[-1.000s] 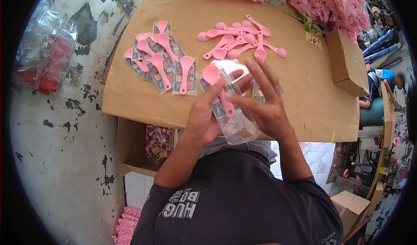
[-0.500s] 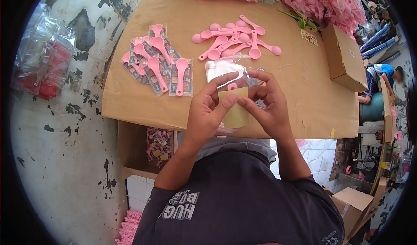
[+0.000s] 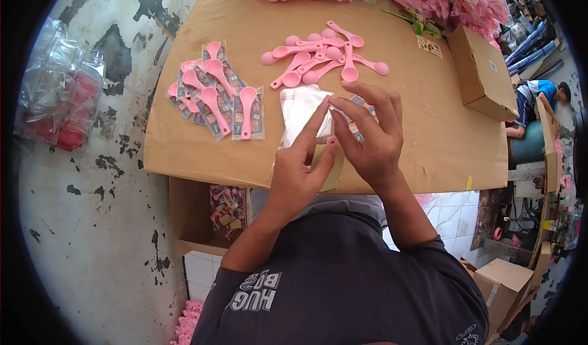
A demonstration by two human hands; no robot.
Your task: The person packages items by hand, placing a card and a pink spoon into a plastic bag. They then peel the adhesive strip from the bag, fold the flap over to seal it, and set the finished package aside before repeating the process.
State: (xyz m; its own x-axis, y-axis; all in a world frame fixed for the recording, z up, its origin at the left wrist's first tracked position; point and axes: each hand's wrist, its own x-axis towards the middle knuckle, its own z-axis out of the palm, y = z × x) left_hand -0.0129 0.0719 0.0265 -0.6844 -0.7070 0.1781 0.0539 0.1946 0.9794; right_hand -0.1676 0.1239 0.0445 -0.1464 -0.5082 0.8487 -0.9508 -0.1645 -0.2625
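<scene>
My left hand (image 3: 300, 176) holds a small clear packet between thumb and fingers. A pale yellow piece (image 3: 331, 172) and a bit of pink handle (image 3: 332, 141) show in it. Its index finger stretches up to meet the fingertips of my right hand (image 3: 373, 140), which seem to pinch the packet's upper edge; the film there is hard to see. Just beyond lies a white, glossy stack of plastic bags (image 3: 297, 109). Blue printed cards (image 3: 362, 109) are partly hidden behind my right hand. Several loose pink spoons (image 3: 349, 72) lie farther back.
Pink spoons packed with blue cards (image 3: 247, 112) lie at the table's left. A cardboard box (image 3: 481, 75) stands at the right, near big bags of pink spoons (image 3: 444, 2). An open box (image 3: 228, 207) with packets sits below the table edge. Another person (image 3: 539, 100) is at far right.
The yellow piece has tilted and moved lower, more hidden by my left hand. My right thumb has left it, and both index fingertips now meet above. The white bag stack shows more.
</scene>
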